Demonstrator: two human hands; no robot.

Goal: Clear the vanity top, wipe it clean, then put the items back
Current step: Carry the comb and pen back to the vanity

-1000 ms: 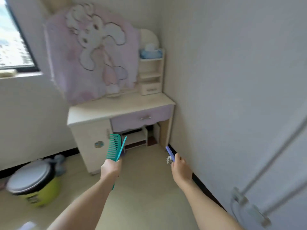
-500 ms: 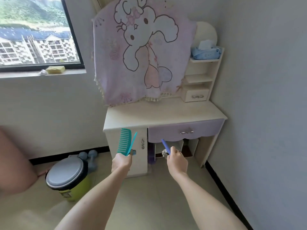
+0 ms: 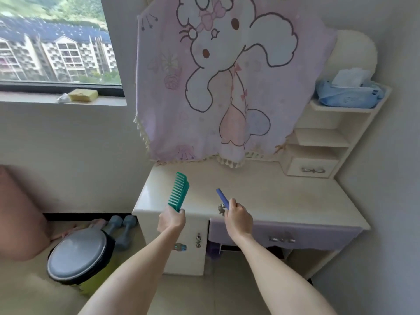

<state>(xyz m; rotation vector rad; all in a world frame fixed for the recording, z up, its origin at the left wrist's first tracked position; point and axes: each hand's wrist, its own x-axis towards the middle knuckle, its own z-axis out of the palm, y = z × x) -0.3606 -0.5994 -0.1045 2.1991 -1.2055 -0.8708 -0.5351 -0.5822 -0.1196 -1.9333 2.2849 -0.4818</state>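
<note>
Left fingers point(image 3: 179, 211) are curled tight round the handle of the teal comb point(image 3: 179, 191), teeth standing up and tilted a little right. Right fingers point(image 3: 233, 204) are pinched on a blue stick-shaped item point(image 3: 222, 197) with a small silvery clip point(image 3: 221, 209) bunched beside it; I cannot tell exactly what either is.

Left hand point(image 3: 171, 220) and right hand point(image 3: 238, 218) now hang over the near edge of the tabletop point(image 3: 284, 196). Half a second ago they were short of it, in front of the cabinet door and drawer point(image 3: 281, 237); I have closed in on the vanity.

The top looks bare and pale, nothing on it. I judge wiping done and the put-back stage starting, these items being first down.

Left of the vanity: lidded bin point(image 3: 77, 255), dumbbells point(image 3: 122, 228). Tissue pack point(image 3: 347, 94) on the far right shelf.
</note>
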